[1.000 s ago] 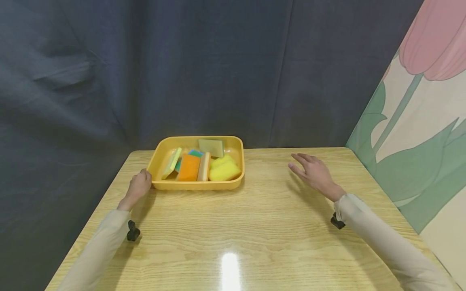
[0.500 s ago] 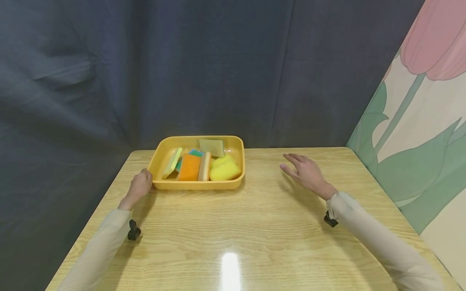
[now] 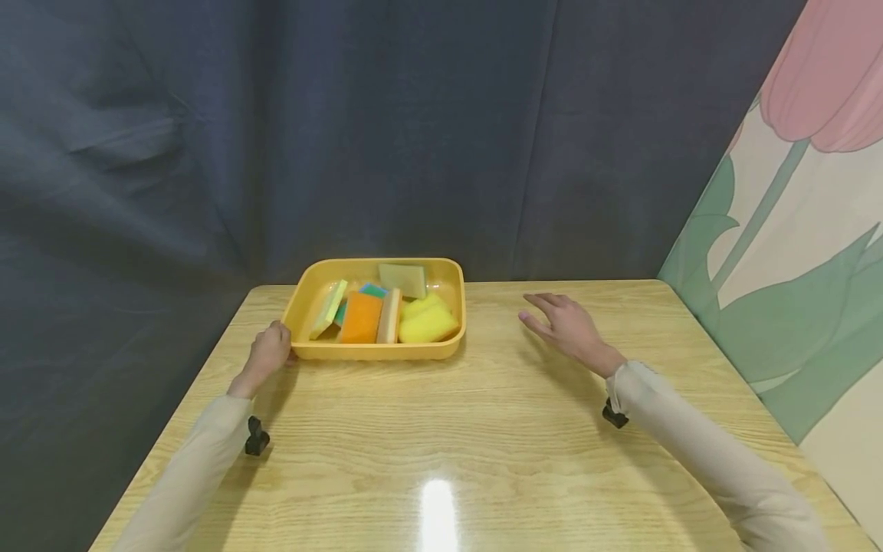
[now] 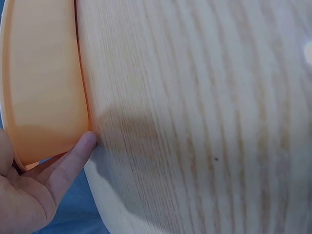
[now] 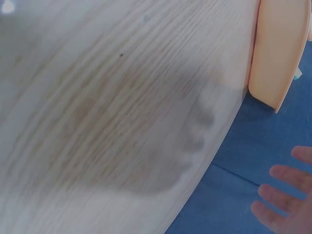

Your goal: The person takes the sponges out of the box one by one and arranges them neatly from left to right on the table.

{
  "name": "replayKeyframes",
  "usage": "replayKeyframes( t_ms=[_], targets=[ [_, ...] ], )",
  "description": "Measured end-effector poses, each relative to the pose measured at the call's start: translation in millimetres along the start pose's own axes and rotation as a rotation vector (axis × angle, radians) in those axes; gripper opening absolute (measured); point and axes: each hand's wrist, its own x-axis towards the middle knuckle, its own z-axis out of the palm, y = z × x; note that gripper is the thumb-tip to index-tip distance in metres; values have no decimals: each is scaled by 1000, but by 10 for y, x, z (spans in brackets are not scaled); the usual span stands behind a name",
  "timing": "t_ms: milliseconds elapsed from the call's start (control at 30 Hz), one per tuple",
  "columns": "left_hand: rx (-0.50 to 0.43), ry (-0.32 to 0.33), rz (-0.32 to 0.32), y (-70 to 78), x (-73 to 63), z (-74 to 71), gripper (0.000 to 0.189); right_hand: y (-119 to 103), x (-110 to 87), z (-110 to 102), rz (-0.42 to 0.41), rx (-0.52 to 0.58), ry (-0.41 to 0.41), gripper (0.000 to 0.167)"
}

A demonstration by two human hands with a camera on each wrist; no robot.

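A yellow plastic basin point(image 3: 375, 352) stands at the back left of the table, holding several sponges. Among them are an orange one point(image 3: 361, 317), a beige one on edge point(image 3: 389, 316), a yellow one point(image 3: 429, 323), a pale yellow-green one point(image 3: 329, 310) and a greyish one point(image 3: 403, 280). My left hand point(image 3: 265, 353) grips the basin's near left corner. In the left wrist view its fingers point(image 4: 73, 163) reach under the basin's end. To the right of the basin, my right hand point(image 3: 566, 330) hovers above the table with spread fingers, touching nothing.
The wooden table point(image 3: 441, 429) has its back edge against a dark blue curtain point(image 3: 414, 138). A wall with a painted tulip point(image 3: 821, 84) runs along the right side. Small black devices sit on both wrists.
My right hand has moved left toward the basin, fingers still spread. The left hand keeps its grip on the basin's corner, and the basin stays in place.
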Motion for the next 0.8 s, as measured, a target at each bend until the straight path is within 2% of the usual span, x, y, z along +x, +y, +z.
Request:
replayKeyframes(
  t_ms=[333, 600, 800],
  targets=[
    [-50, 6, -3, 9, -21, 18, 41, -138, 74, 37, -14, 10, 9, 52],
    [-57, 12, 3, 24, -34, 4, 42, -213, 136, 114, -61, 20, 31, 46],
    [-62, 6, 1, 32, -46, -8, 41, -275, 186, 136, -112, 8, 77, 41]
  ],
)
